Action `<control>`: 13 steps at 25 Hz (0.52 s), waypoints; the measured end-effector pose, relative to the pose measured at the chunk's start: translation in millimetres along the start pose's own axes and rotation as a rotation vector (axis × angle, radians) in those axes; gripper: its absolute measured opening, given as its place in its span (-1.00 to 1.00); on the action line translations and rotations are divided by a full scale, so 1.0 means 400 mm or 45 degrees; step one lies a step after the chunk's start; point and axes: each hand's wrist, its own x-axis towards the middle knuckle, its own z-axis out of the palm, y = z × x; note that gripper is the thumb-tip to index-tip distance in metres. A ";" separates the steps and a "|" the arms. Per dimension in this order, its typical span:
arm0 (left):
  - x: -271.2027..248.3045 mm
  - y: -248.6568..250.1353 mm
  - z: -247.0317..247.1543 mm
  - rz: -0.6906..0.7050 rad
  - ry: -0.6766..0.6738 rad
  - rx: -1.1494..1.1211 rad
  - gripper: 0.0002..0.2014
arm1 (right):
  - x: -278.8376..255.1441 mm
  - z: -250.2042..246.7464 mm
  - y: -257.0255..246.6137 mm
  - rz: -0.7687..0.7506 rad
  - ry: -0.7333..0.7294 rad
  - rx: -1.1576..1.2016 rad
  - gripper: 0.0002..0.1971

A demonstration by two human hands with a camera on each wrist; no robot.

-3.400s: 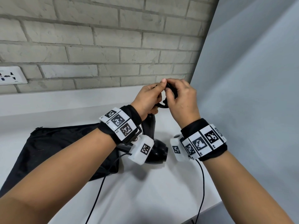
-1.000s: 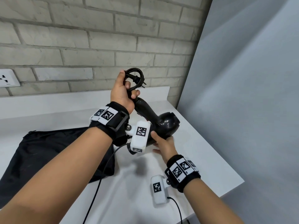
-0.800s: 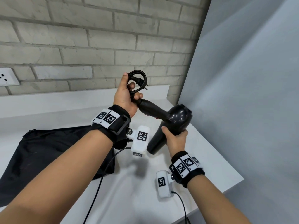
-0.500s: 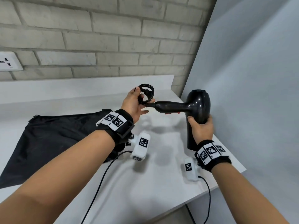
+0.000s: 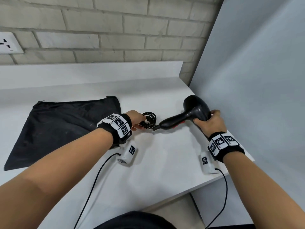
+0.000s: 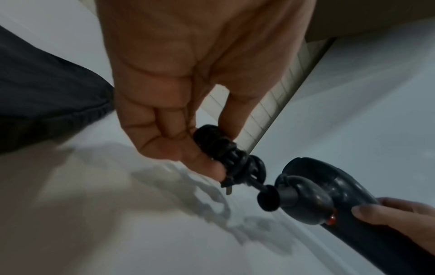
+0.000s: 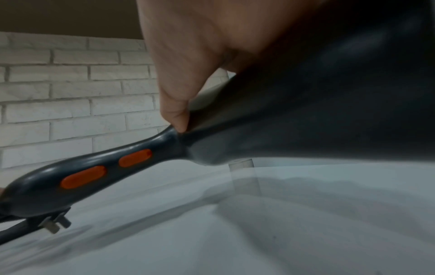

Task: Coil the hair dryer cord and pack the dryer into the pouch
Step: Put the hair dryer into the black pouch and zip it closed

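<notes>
The left hand [image 5: 135,119] pinches the coiled cord [image 5: 149,120] between thumb and fingers [image 6: 207,163], the black bundle tight and wrapped round itself, with the plug prongs sticking out below it in the left wrist view. A short run of cord leads from the bundle into the butt of the hair dryer [image 5: 189,114], whose handle points left toward that hand. The right hand [image 5: 210,123] is wrapped round the dryer's barrel, fingers curled over the body and the thumb pressed at the neck where barrel meets handle. Two orange switches [image 7: 105,168] sit in a row on the handle; no brand name or lettering can be read on the dryer in any view. The dryer is held low over the white table [image 5: 156,162], near its right edge beside the grey wall panel [image 5: 255,80]; whether it touches the surface I cannot tell. The black pouch [image 5: 62,128] lies flat on the table to the left, its near corner just behind the left wrist, and shows no label. Both wrists carry black bands with square black-and-white code markers, not readable as text. A white wall socket [image 5: 9,44] is set in the pale brick wall [image 5: 115,30] at far left
</notes>
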 end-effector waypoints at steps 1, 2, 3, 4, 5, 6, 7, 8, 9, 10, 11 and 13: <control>0.001 -0.006 0.002 -0.015 -0.012 0.066 -0.83 | 0.002 0.005 0.001 -0.002 -0.022 -0.040 -0.37; 0.001 -0.010 0.004 -0.027 -0.027 0.120 -0.83 | 0.003 0.009 0.002 -0.005 -0.041 -0.073 -0.37; 0.001 -0.013 0.006 -0.024 -0.037 0.173 -0.84 | 0.005 0.014 0.004 -0.011 -0.057 -0.102 -0.37; 0.000 -0.013 0.007 -0.008 -0.041 0.232 -0.84 | 0.007 0.016 0.003 -0.017 -0.069 -0.126 -0.37; -0.003 -0.015 0.007 0.016 -0.042 0.290 -0.82 | 0.009 0.019 0.003 -0.017 -0.074 -0.149 -0.37; -0.006 -0.014 0.007 0.038 -0.035 0.346 -0.77 | 0.012 0.020 0.003 -0.016 -0.074 -0.170 -0.37; -0.010 -0.014 0.008 0.046 -0.029 0.398 -0.74 | 0.015 0.021 0.002 -0.012 -0.076 -0.188 -0.37; -0.013 -0.014 0.008 0.048 -0.026 0.443 -0.73 | 0.018 0.024 0.002 -0.010 -0.083 -0.203 -0.37; -0.015 -0.014 0.008 0.043 -0.024 0.479 -0.73 | 0.021 0.026 0.004 -0.010 -0.092 -0.219 -0.37; -0.016 -0.013 0.009 0.042 -0.020 0.497 -0.72 | 0.024 0.029 0.008 -0.012 -0.103 -0.234 -0.38; -0.020 -0.013 0.009 0.033 -0.016 0.506 -0.73 | 0.027 0.032 0.014 -0.012 -0.115 -0.251 -0.38; -0.022 -0.011 0.008 0.019 -0.018 0.499 -0.73 | 0.033 0.038 0.023 -0.016 -0.137 -0.277 -0.38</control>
